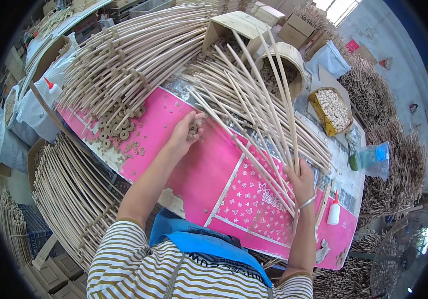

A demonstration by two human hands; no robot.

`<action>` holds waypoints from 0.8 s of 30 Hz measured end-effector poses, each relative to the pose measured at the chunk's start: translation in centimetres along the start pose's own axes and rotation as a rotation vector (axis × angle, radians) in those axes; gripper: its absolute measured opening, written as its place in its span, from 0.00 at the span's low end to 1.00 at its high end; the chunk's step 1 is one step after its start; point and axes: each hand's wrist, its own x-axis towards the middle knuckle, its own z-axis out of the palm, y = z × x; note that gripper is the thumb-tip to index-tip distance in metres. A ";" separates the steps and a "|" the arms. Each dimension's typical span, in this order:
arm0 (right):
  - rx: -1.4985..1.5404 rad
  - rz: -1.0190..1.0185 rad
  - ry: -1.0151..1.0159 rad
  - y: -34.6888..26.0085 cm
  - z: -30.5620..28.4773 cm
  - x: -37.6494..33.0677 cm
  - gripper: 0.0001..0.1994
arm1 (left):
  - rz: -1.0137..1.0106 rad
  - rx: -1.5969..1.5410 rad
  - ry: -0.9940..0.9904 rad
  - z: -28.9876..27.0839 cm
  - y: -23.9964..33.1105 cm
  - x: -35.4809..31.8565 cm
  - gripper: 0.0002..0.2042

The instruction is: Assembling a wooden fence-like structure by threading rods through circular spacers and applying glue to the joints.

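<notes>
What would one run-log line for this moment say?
left hand: pinching small wooden rings | right hand: gripping bundle of thin sticks | surface: pink table

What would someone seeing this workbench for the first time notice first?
Most likely the bright pink table cover in the middle, with a fan of long pale wooden sticks that the right hand grips at their lower ends. Next, the big heap of curved sticks with round beads across the upper left, near which the left hand pinches small wooden beads. A yellow tray of pale beads sits upper right.
</notes>
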 end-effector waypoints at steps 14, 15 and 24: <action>0.027 0.212 -0.135 2.1 1.7 -10.8 0.09 | 0.124 -0.047 -0.062 -1.7 2.1 1.8 0.18; -0.011 0.177 -0.129 2.3 1.8 -11.0 0.09 | 0.117 -0.045 -0.047 -1.7 2.0 1.7 0.18; -0.225 0.048 -0.052 3.4 2.2 -11.7 0.09 | 0.231 0.143 -0.060 -1.7 1.8 1.0 0.18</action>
